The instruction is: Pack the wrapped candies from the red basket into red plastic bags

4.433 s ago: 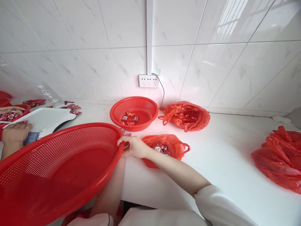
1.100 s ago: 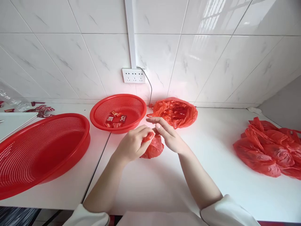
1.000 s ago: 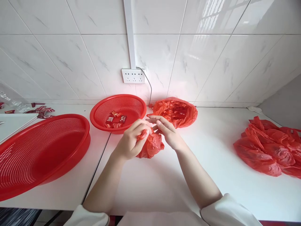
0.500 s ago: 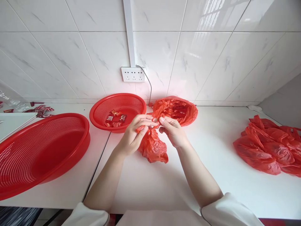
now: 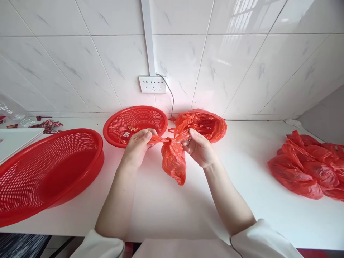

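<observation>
My left hand [image 5: 138,146] and my right hand [image 5: 200,149] hold a small red plastic bag [image 5: 174,162] between them, raised over the white counter [image 5: 242,193]. The fingers [image 5: 146,135] of my left hand are pinched together on one twisted handle of the bag, which stretches from them toward the bag's neck. The fingers of my right hand are clamped on the other handle, just on the far side of that neck. The bag's body hangs below and between both sets of fingers, with its lower end close to the counter; I cannot tell whether it touches. Just beyond my left fingers stands a small red basket [image 5: 118,120] with a few red candy packets [image 5: 126,135] in it. Just beyond my right fingers lies a fuller red bag [image 5: 208,123], open at the top. Well to the left of my left fingers sits a large red basket [image 5: 67,134], and well to the right of my right fingers lies a pile of red bags [image 5: 309,166].
</observation>
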The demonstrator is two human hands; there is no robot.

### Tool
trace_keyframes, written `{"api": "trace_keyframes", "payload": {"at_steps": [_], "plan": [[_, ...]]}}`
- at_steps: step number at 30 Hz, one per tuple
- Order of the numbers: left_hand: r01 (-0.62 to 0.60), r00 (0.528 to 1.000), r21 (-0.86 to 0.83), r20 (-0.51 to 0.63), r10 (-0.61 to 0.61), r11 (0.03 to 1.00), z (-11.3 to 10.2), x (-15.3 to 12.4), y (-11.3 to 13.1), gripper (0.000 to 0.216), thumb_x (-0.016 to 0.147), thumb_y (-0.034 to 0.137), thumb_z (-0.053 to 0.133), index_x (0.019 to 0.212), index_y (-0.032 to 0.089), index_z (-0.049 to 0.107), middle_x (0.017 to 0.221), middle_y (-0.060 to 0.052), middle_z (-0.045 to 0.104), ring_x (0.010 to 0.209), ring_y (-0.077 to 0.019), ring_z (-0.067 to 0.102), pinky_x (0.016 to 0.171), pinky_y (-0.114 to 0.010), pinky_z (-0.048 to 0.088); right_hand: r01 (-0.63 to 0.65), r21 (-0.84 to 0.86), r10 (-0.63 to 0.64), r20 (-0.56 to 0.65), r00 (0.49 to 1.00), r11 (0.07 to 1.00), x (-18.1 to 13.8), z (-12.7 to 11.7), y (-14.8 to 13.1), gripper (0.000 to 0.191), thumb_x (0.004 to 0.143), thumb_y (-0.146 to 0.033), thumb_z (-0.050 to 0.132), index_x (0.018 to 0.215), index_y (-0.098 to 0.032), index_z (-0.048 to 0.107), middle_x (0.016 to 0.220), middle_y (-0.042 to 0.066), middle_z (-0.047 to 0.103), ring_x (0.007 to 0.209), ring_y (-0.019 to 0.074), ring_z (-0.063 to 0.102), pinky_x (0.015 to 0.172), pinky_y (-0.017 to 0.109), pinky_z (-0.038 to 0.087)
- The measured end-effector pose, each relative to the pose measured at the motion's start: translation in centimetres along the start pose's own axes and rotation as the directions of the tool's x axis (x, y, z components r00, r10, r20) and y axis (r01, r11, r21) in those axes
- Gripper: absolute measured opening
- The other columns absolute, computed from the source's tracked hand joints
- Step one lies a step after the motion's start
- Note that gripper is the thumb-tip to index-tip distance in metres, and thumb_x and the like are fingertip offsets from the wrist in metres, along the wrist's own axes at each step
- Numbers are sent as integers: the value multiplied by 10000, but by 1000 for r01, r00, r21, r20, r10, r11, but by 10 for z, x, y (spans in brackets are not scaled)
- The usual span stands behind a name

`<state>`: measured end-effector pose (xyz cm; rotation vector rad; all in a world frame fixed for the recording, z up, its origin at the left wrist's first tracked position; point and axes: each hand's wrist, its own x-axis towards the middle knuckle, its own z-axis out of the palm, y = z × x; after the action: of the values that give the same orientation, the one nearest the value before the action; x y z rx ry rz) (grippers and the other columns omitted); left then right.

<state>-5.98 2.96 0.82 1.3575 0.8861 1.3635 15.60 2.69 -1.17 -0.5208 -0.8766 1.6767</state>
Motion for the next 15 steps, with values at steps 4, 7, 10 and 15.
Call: {"api": "trace_keyframes", "payload": {"at_steps": [4, 7, 10, 15], "plan": [[-156, 949, 188, -242, 200, 970, 3, -1, 1, 181, 689, 321, 782, 628, 206, 656, 871, -13, 587, 814, -138, 564, 700, -273, 466, 48, 56, -46, -33, 998, 997, 0, 2, 1, 222, 824, -365, 675, 754, -183, 570, 734, -23, 540, 573, 57, 453, 490, 182, 351], [-182, 944, 188, -242, 225, 965, 4, -2, -1, 176, 644, 302, 813, 611, 212, 666, 888, -12, 595, 857, -148, 580, 768, -293, 483, 22, 72, -19, -31, 999, 997, 0, 4, 0, 276, 814, -396, 680, 728, -170, 547, 645, -46, 471, 481, 33, 331, 446, 179, 304], [-88, 991, -44, -110, 83, 995, 2, -2, -4, 288, 695, 429, 761, 594, 204, 611, 963, -23, 626, 943, -177, 592, 835, -337, 495, -17, 33, 17, -13, 1000, 999, -3, 5, -3, 300, 799, -397, 694, 716, -178, 507, 578, -71, 400, 431, 20, 207, 393, 176, 195], [46, 999, -27, -1, -46, 999, 1, -3, 2, 479, 817, 559, 579, 540, 187, 458, 1014, -58, 664, 1054, -229, 583, 896, -398, 493, 5, -145, -5, 2, 1000, 989, -10, 1, -16, 291, 780, -369, 703, 984, -240, 540, 532, -98, 341, 415, 38, 149, 392, 198, 95]]}}
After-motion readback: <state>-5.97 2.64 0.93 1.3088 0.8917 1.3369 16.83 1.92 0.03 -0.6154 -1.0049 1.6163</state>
